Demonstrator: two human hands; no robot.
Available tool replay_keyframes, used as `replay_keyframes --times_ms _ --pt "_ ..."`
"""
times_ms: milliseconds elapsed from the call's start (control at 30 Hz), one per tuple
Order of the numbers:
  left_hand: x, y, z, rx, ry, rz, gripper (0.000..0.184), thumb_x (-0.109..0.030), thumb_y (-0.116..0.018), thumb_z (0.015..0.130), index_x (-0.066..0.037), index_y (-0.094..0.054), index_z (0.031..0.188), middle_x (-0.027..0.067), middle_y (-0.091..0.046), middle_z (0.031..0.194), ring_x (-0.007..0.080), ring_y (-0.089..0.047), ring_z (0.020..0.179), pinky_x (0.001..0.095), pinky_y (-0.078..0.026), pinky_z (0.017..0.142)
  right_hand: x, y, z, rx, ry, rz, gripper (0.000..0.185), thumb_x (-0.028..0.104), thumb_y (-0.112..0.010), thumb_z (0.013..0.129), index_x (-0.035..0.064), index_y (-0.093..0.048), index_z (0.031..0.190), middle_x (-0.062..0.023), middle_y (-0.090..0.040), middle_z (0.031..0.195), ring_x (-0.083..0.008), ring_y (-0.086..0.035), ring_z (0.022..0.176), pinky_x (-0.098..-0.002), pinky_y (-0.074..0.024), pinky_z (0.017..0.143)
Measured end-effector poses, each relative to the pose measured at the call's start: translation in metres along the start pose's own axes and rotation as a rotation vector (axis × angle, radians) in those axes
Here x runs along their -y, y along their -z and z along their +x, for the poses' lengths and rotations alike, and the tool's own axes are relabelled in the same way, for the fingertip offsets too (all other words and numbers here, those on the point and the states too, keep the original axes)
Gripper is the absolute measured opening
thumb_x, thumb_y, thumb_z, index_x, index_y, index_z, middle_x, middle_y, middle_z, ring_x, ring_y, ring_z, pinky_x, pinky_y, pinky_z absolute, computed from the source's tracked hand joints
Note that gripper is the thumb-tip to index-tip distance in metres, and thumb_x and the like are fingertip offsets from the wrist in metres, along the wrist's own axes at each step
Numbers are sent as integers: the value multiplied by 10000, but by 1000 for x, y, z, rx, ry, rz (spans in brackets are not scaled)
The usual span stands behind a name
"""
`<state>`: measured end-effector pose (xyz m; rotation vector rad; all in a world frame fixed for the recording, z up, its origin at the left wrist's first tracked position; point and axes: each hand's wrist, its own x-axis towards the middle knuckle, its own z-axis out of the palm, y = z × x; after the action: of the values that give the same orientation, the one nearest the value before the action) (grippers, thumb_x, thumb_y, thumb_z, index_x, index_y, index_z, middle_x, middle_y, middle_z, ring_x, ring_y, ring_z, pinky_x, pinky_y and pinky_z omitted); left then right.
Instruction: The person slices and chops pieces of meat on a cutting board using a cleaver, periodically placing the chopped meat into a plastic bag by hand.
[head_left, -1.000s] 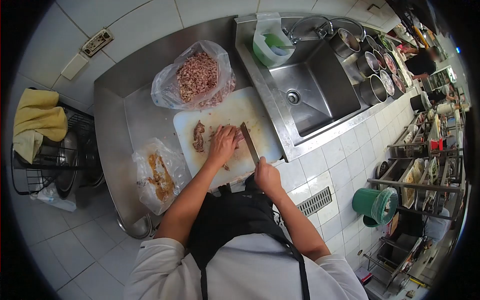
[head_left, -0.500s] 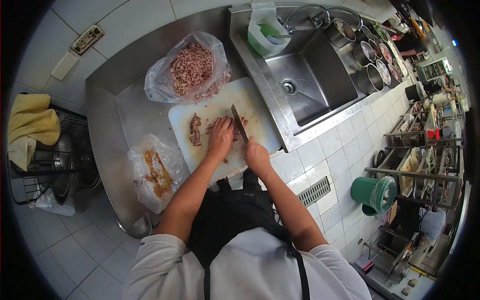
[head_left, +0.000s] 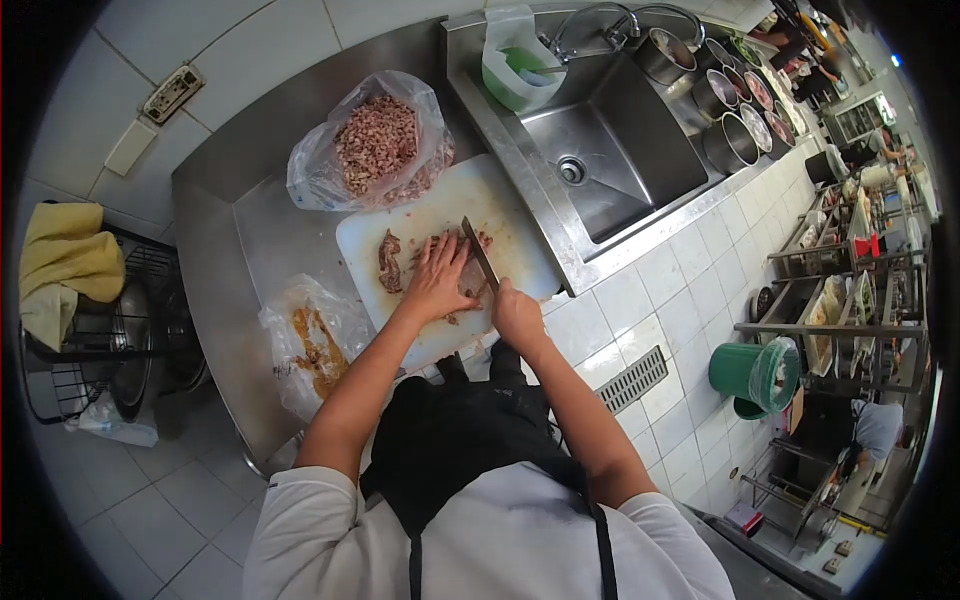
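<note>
My right hand (head_left: pixel 518 315) is wrapped round the handle of a knife (head_left: pixel 481 256), whose blade points up and left over the white cutting board (head_left: pixel 510 220). Left of the blade, my left hand (head_left: pixel 437 283) lies on the meat with its fingers spread and the thumb out to the side. Small cut pieces of meat (head_left: pixel 485 240) show around the blade tip. A separate dark strip of meat (head_left: pixel 389 262) lies on the board's left part. Behind the board, an open plastic bag holds chopped meat (head_left: pixel 376 143).
A stained plastic bag (head_left: pixel 318 350) lies on the steel counter (head_left: pixel 275 235) at the left. The sink (head_left: pixel 625 150) adjoins at the right, with a green container (head_left: pixel 520 75) at its corner and metal pots (head_left: pixel 730 145) beyond. People work far right.
My left hand's fingers have spread apart over the meat, with the thumb now stretched out. The knife has shifted slightly left from its earlier place and stays in my right hand.
</note>
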<state>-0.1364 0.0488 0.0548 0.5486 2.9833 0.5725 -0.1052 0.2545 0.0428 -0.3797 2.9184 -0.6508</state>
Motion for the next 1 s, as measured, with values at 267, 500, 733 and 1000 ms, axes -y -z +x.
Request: replay_keyframes --times_ms 267,500,733,1000 --pt "3 -17 12 14 82 7 969 -410 -861 767 25 -446 1528 267 -442 1570 407 -333 1527 546 -162 1296 8 0 23 -78 31 134 239 200 -633 953 -18 -542 924 -284 -685 725 -477 -701 687 -553 -575 640" --pt "-18 -11 2 -112 67 -37 916 -361 -843 774 20 -465 1516 267 -406 1587 398 -311 1537 596 -143 1284 1 7 28 -23 1 131 230 199 -630 957 -21 -562 958 -291 -702 772 -474 -715 732 -549 -585 683" --pt "-1 -28 4 -125 71 56 920 -401 -857 769 -1 -485 1509 266 -382 1610 402 -303 1543 617 -145 1278 -6 26 32 44 10 76 209 193 -603 979 -14 -572 987 -295 -701 781 -482 -714 756 -567 -575 702" --pt "-2 9 0 -278 88 -30 552 -346 -875 757 -15 -707 1165 190 -615 1269 367 -562 1247 527 -422 1086 -2 14 8 1 -24 40 178 172 -588 988 -1 -552 971 -274 -691 722 -463 -716 693 -559 -573 634"
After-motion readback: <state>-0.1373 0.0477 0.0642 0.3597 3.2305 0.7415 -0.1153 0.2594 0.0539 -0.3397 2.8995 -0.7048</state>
